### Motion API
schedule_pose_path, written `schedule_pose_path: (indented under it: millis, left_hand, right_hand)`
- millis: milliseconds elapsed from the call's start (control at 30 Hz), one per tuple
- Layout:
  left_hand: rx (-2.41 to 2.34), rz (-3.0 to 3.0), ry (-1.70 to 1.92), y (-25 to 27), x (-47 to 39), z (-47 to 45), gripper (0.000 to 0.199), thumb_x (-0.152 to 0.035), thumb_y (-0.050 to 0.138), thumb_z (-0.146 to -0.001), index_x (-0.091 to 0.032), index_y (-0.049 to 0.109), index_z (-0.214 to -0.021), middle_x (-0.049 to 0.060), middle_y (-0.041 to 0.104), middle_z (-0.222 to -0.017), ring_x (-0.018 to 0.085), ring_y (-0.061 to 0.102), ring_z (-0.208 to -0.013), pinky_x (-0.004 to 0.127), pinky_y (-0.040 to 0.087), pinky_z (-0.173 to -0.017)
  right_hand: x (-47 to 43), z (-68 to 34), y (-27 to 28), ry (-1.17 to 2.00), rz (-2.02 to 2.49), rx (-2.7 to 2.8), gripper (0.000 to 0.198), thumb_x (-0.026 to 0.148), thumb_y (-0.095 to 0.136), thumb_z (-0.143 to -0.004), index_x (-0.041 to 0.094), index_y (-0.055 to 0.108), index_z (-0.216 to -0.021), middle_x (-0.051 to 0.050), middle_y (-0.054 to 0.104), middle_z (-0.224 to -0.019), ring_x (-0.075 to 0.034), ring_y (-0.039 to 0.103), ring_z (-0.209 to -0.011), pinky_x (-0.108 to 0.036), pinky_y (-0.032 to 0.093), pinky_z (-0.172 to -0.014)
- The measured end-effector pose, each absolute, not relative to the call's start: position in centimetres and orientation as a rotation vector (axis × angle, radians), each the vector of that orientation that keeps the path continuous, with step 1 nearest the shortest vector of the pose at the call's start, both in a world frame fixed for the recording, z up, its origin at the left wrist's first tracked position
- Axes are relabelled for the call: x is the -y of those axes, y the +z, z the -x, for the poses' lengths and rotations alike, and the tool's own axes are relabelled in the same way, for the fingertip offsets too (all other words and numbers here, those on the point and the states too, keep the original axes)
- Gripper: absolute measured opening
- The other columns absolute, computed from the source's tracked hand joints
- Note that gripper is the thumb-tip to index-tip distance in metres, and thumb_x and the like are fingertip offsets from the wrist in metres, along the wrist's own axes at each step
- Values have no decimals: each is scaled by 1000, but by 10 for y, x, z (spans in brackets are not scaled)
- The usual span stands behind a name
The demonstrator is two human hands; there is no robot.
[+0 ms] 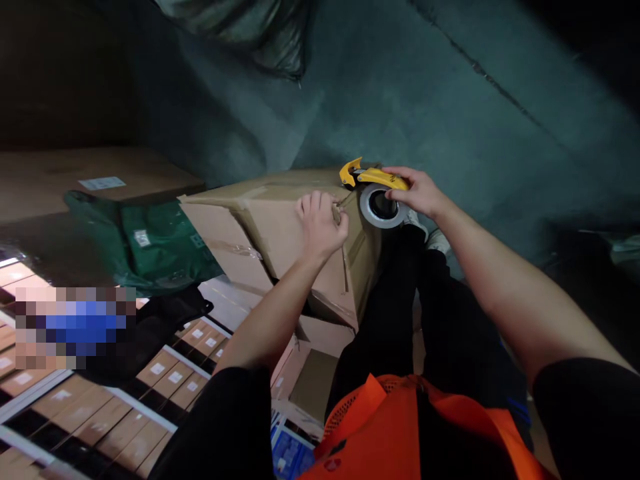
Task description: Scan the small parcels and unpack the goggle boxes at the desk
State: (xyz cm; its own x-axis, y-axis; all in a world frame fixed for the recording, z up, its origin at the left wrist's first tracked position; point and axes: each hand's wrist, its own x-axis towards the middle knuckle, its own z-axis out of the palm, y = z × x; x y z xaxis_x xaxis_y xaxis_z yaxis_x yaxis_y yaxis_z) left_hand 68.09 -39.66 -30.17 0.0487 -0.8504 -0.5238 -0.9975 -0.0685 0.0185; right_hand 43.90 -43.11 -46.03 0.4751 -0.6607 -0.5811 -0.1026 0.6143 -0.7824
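A worn cardboard box (pixel 280 220) stands in front of me, with creased flaps and strips of clear tape on its sides. My left hand (pixel 323 223) is closed at its upper edge, the fingers curled around a rumpled bit of cardboard near the corner. In my right hand (pixel 415 192) is a yellow tape dispenser (pixel 373 177), gripped by its body. The dispenser carries a roll of clear tape (pixel 367 208) on a dark core. Its head lies close against the box's right end; whether it touches the cardboard I cannot tell.
To the left lies a green plastic-wrapped bundle (pixel 155 247), beside a larger carton (pixel 95 173) with a label. A person in dark clothing (pixel 145 333) is at lower left, near shelves of labelled boxes (pixel 175 377). A large sack (pixel 250 33) rests on the floor beyond.
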Motion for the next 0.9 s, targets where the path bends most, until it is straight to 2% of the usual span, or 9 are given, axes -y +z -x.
schedule_pose_path:
  millis: [233, 367, 467, 600, 667, 733, 800, 900]
  left_hand:
    - [-1899, 2113, 598, -314, 394, -689, 23, -39, 63, -102, -24, 68, -119, 15, 72, -129, 41, 59, -138, 65, 38, -123]
    - [-1880, 2121, 566, -314, 397, -688, 29, -46, 61, -105, -24, 69, -122, 16, 71, -136, 42, 56, -146, 67, 37, -124]
    - [-1828, 2058, 505, -309, 406, -684, 42, -51, 47, -112, -21, 70, -131, 15, 70, -146, 38, 49, -154, 68, 35, -127]
    - [-1724, 2020, 448, -308, 435, -684, 69, -57, 20, -117, -14, 67, -143, 9, 65, -160, 30, 30, -168, 69, 21, -131]
    - [-1681, 2010, 430, -310, 456, -688, 77, -59, 12, -116, -12, 67, -142, 6, 63, -164, 29, 19, -173, 69, 16, -131]
    - [-1654, 1993, 380, -314, 478, -694, 80, -61, 8, -115, -12, 68, -139, 3, 64, -164, 28, 12, -175, 69, 16, -131]
    - [-1661, 1994, 289, -319, 499, -699, 75, -63, 15, -115, -15, 67, -137, 2, 67, -161, 27, 16, -174, 66, 21, -132]
    - [-1731, 2042, 171, -327, 516, -704, 53, -61, 39, -114, -22, 66, -139, 5, 69, -155, 32, 35, -167, 63, 33, -130]
  right_hand:
    - [388, -397, -463, -473, 775, -1109, 69, 38, 87, -77, 27, 78, -145, -7, 79, -140, -34, 73, -131, -59, 53, -124]
    - [360, -364, -453, -524, 747, -1151, 67, 35, 87, -77, 28, 79, -143, -6, 80, -137, -33, 75, -129, -59, 55, -122]
    - [339, -344, -443, -566, 740, -1174, 65, 35, 88, -78, 28, 79, -142, -6, 80, -139, -34, 75, -129, -60, 56, -122]
    - [327, -333, -437, -615, 770, -1192, 63, 36, 88, -82, 30, 78, -143, -7, 79, -142, -34, 74, -133, -61, 56, -124]
    - [335, -336, -441, -645, 799, -1190, 63, 37, 90, -82, 30, 78, -143, -6, 79, -143, -35, 72, -135, -62, 54, -126]
    - [352, -341, -447, -673, 831, -1191, 63, 38, 91, -82, 31, 78, -143, -5, 78, -143, -36, 71, -136, -63, 53, -126]
    - [370, -348, -455, -693, 855, -1190, 63, 40, 91, -82, 30, 77, -143, -5, 78, -142, -36, 71, -136, -63, 53, -126]
    - [385, -360, -463, -716, 852, -1170, 64, 40, 92, -83, 30, 77, -144, -6, 78, -142, -35, 71, -136, -62, 52, -128]
